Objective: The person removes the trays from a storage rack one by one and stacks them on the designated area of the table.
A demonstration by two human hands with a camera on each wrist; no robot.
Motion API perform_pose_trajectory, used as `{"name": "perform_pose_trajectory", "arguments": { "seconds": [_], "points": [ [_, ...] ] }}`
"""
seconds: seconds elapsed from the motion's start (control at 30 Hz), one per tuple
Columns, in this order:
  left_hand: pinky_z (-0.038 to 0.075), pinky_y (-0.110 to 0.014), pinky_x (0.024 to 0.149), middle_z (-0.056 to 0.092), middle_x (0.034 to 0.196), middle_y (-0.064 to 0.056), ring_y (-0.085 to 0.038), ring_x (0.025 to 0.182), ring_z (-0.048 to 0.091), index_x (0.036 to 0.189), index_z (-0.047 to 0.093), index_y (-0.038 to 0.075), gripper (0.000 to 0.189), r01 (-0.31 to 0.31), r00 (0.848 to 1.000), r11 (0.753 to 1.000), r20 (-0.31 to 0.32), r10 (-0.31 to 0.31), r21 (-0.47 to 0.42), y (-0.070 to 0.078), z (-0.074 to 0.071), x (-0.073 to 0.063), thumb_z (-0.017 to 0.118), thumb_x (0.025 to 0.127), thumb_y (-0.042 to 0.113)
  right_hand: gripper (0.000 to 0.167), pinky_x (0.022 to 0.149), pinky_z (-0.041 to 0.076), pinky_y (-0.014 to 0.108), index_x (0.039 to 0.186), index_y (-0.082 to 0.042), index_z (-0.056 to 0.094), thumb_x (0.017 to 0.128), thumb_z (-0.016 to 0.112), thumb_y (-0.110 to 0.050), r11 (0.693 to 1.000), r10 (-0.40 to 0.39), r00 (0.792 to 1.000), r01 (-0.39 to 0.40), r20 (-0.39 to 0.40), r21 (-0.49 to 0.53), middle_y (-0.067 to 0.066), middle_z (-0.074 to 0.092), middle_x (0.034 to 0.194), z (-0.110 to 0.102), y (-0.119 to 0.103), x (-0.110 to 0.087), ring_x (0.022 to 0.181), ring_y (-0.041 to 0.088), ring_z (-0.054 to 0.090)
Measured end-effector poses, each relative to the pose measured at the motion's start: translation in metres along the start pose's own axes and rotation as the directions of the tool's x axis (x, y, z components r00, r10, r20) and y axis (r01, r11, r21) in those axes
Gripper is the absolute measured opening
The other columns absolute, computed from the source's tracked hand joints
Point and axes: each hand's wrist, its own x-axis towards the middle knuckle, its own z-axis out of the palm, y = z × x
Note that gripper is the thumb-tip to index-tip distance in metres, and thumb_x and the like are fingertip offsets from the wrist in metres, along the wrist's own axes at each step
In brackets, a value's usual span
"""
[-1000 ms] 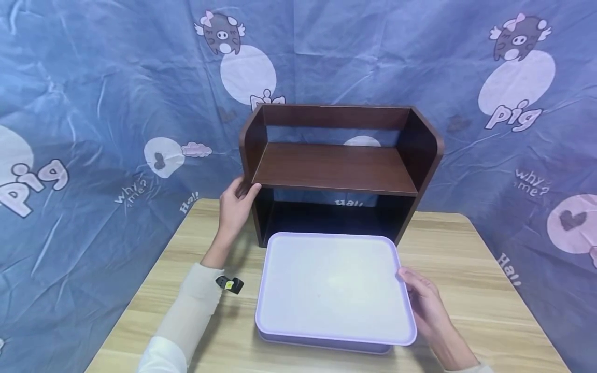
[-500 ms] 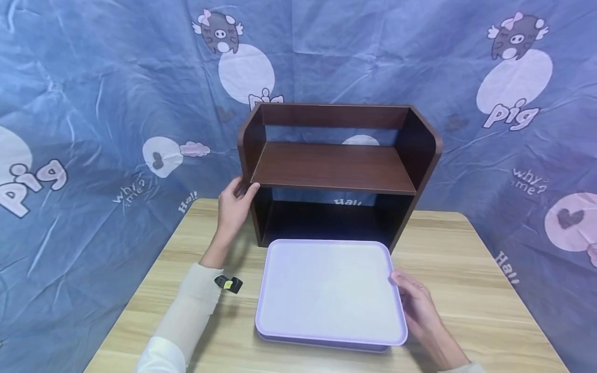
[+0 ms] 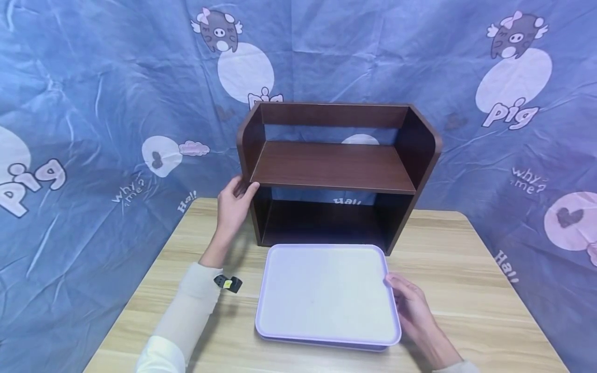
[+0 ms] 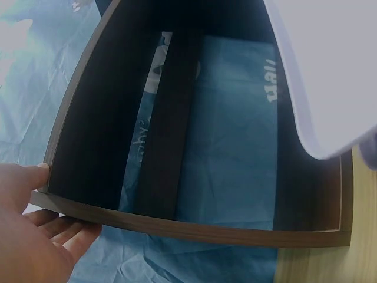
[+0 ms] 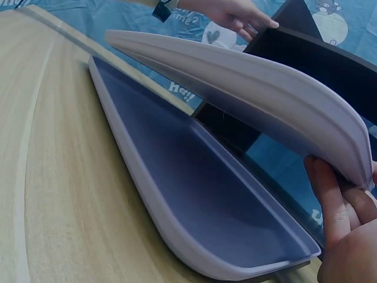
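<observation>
My right hand (image 3: 412, 305) holds the right edge of a pale purple rimmed tray (image 3: 326, 295), fingers beneath it in the right wrist view. That tray is tilted, its right side raised above a second purple tray (image 5: 200, 183) lying on the table. A wide gap shows between the two in the right wrist view. From the head, the upper one hides nearly all of the lower. At the left, my left hand (image 3: 232, 210) grips the side panel of a dark brown two-tier shelf (image 3: 336, 166), thumb on the front edge and fingers around the outside.
The shelf stands upright on a light wooden table (image 3: 466, 290), just behind the trays. Its lower compartment (image 3: 322, 223) faces me, partly behind the upper tray. A blue printed cloth (image 3: 130, 93) hangs behind the table and along both sides.
The upper tray's raised right side has come down and slightly left, together with my right hand. More of the shelf's lower compartment shows now. My left hand keeps its grip.
</observation>
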Motion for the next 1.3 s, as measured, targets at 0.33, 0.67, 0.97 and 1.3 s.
{"name": "perform_pose_trajectory", "arguments": {
  "seconds": [0.33,0.67,0.97,1.3],
  "points": [
    [0.055,-0.040,0.116,0.066,0.140,-0.031,-0.037,0.135,0.065,0.139,0.064,-0.006,0.047,0.002,1.000,1.000,-0.003,-0.002,0.008,-0.002,-0.001,0.000,0.076,0.101,0.018,0.033,0.070,0.063,0.024,0.096,-0.025,0.079,0.110,0.053,-0.011,0.999,0.016,0.999,-0.018,-0.041,-0.037,-0.008,0.079,0.086,0.000,0.008,0.003,0.075,0.007,0.071],
    [0.055,-0.037,0.115,0.065,0.142,-0.029,-0.035,0.137,0.064,0.139,0.065,-0.006,0.046,0.006,1.000,1.000,0.003,-0.006,-0.006,-0.003,0.000,0.001,0.076,0.101,0.018,0.023,0.068,0.061,0.023,0.098,-0.024,0.076,0.109,0.058,-0.013,0.989,0.059,0.993,-0.072,-0.104,-0.132,-0.011,0.074,0.080,-0.003,0.011,0.005,0.072,0.006,0.066],
    [0.055,-0.037,0.116,0.065,0.143,-0.028,-0.034,0.138,0.063,0.140,0.064,-0.004,0.048,0.004,1.000,1.000,0.005,-0.004,0.004,-0.002,0.000,0.000,0.077,0.101,0.020,0.040,0.073,0.069,0.030,0.133,0.010,0.065,0.105,0.068,-0.018,0.840,0.030,0.974,-0.146,-0.224,-0.522,0.005,0.081,0.098,-0.001,0.004,0.008,0.081,0.012,0.078],
    [0.054,-0.035,0.117,0.065,0.143,-0.028,-0.032,0.138,0.063,0.140,0.064,-0.005,0.048,0.006,1.000,1.000,0.003,-0.006,-0.008,-0.003,0.000,0.000,0.078,0.100,0.020,0.026,0.063,0.056,0.021,0.114,0.003,0.080,0.095,0.078,-0.016,0.344,-0.276,0.959,0.033,-0.068,-0.938,0.022,0.081,0.104,0.008,-0.008,0.009,0.073,0.013,0.069]
  ]
}}
